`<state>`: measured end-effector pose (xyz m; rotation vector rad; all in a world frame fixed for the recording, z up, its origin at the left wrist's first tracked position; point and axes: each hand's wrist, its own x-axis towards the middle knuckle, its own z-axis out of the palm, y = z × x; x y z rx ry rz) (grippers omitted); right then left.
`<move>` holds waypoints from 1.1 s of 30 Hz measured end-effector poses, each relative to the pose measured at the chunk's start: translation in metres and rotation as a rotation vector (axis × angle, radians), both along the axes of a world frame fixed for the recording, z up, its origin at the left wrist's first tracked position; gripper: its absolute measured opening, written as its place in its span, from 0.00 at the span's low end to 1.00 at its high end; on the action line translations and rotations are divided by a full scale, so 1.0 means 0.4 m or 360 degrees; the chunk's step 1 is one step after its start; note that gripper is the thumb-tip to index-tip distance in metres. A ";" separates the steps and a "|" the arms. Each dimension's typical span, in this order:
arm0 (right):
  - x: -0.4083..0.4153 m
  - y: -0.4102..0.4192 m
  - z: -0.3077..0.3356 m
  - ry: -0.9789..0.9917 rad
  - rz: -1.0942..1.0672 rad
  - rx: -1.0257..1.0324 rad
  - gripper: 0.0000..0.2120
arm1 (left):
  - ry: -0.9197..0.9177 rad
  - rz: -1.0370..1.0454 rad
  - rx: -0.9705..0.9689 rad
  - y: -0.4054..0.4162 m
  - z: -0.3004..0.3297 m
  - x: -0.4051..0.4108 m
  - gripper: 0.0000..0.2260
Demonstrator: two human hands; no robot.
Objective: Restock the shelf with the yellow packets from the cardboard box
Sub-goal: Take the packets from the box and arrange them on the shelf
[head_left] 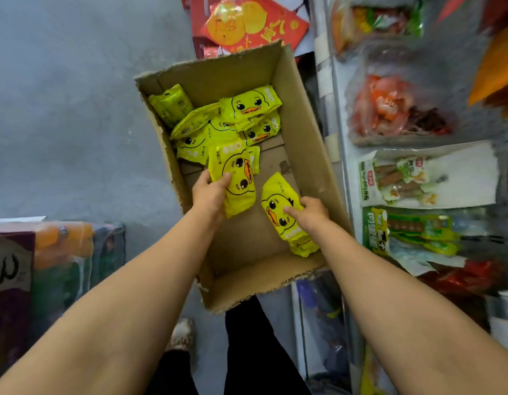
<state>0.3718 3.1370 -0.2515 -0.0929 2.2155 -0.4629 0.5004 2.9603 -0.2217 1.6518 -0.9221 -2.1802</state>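
Both hands [208, 195] [311, 213] gripping yellow packets [238, 183], cardboard box [301, 132]

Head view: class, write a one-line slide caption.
Left hand and right hand each grip a yellow duck packet inside the cardboard box beside the shelf.

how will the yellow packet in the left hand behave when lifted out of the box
The yellow packet looks soft and puffy, so it will probably flex rather than stay stiff. Its glossy film may be slippery. The left hand grips it alone, suggesting it is light.
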 end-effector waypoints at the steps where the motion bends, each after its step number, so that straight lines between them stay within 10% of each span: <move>1: 0.003 0.007 0.027 0.0022 -0.0112 -0.0083 0.22 | 0.0040 -0.0040 0.0015 0.008 0.032 0.007 0.14; 15: 0.392 0.300 0.578 0.0189 -0.1457 -0.1264 0.11 | 0.0704 -0.0752 -0.0004 0.248 0.505 0.306 0.16; 33: 0.814 0.765 1.318 0.1028 -0.1734 -0.1921 0.11 | 0.1223 -0.2229 -0.0188 0.601 1.171 0.471 0.19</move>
